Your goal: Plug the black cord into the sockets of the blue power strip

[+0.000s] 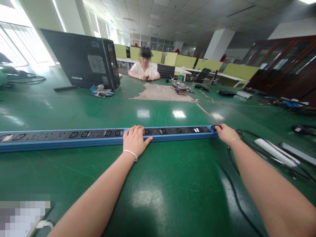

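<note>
A long blue power strip (170, 131) with black sockets runs across the green table in front of me. My left hand (134, 140) lies over its middle, fingers across the top to the far edge and the thumb along the near side. At its right end, my right hand (225, 132) is closed on a small black plug (214, 127), whose far side touches the strip's end; the fingers partly hide it. A black cable (234, 191) hangs in a curve below my right forearm.
A person (144, 69) sits across the table, hands together around a small dark object. A black computer case (86, 61) and grey-blue gloves (101, 91) stand back left. Cables and a white bar (276, 152) lie at right. A pixelated screen (22, 217) occupies the lower left.
</note>
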`<act>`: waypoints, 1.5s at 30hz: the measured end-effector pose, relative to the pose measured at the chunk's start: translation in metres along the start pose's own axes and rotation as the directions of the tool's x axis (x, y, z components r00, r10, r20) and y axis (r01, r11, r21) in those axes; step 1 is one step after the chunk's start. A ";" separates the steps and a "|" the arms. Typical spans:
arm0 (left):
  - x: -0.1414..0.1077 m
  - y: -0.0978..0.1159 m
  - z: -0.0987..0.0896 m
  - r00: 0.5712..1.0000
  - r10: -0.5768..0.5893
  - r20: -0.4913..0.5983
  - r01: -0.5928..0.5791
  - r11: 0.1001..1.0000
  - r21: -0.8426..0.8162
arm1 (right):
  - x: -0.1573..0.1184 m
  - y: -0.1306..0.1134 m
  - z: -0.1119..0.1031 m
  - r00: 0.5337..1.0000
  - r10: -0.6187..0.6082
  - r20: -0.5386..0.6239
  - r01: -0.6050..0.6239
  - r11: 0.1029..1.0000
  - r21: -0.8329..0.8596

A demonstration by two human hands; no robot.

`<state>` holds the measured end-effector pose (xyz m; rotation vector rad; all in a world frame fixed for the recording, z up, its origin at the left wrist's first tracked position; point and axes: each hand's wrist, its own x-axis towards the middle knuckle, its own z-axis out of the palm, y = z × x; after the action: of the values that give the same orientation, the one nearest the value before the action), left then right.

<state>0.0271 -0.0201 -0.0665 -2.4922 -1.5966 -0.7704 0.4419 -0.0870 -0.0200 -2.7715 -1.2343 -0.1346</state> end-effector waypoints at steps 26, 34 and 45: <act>0.000 0.000 0.001 1.000 0.001 -0.013 -0.001 1.000 -0.006 | -0.018 -0.007 0.014 0.995 0.059 -0.083 -0.052 0.995 0.083; 0.000 0.000 0.002 1.000 0.003 -0.018 -0.002 1.000 0.010 | -0.011 -0.004 0.016 0.997 0.052 -0.063 -0.045 0.994 0.102; 0.001 -0.001 0.002 0.999 0.022 -0.044 -0.022 1.000 0.016 | 0.001 -0.010 0.002 0.999 0.031 0.015 -0.031 0.999 -0.016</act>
<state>0.0269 -0.0182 -0.0687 -2.4600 -1.5524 -0.8014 0.4353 -0.0795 -0.0210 -2.8084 -1.1985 -0.1215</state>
